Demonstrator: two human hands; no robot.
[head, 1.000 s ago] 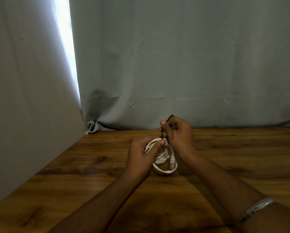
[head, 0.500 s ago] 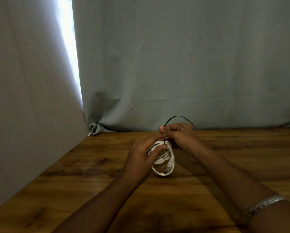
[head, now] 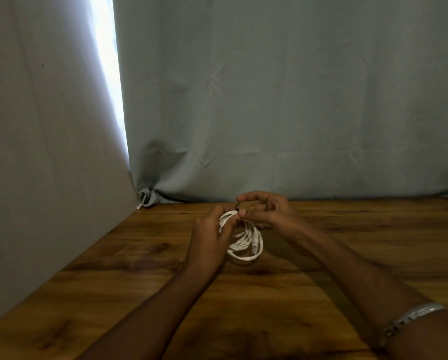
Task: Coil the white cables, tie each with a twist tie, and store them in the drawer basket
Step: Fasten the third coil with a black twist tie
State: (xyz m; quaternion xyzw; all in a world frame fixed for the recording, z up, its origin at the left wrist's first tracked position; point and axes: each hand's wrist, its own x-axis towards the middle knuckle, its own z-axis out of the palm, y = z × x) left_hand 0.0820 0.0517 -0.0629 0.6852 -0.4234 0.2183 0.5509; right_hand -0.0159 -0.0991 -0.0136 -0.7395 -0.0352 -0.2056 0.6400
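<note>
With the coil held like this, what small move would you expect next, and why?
Probably another twist of the twist tie. The left hand grips the top of the coiled white cable above the table, and the right hand pinches the dark tie right at that bundle. No basket is in view, so storing looks premature.

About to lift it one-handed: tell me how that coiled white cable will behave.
The white cable looks thin and floppy, so its loops likely sag or spring apart. The left hand grips the bundle while the right hand pinches the dark twist tie; probably light.
</note>
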